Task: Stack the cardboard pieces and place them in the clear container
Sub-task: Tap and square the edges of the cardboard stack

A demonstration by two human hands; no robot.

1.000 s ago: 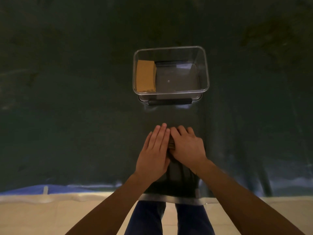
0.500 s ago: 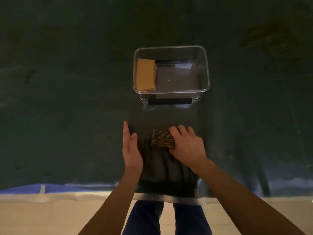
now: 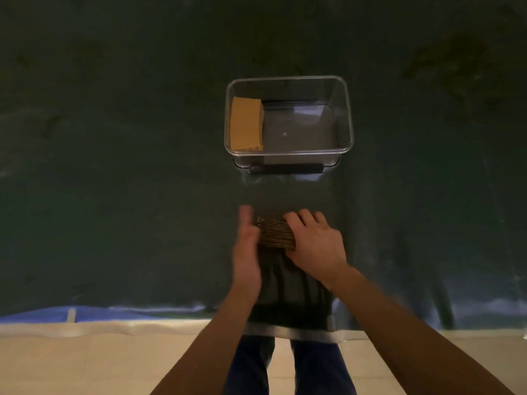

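Note:
A stack of cardboard pieces stands on edge on the dark mat, its corrugated edges facing up. My right hand grips the stack's right side, fingers curled over its top. My left hand, flat and blurred with fingers together, presses against the stack's left side. Farther away stands the clear container. Another cardboard stack lies inside it against the left wall.
A dark green mat covers the work surface. Its near edge shows blue sheet and pale flooring. A black handle runs along the container's near side. My legs in blue trousers are below.
My left hand pulled away to the left from the stack, then swung back in against its left side. My right hand has stayed on the stack.

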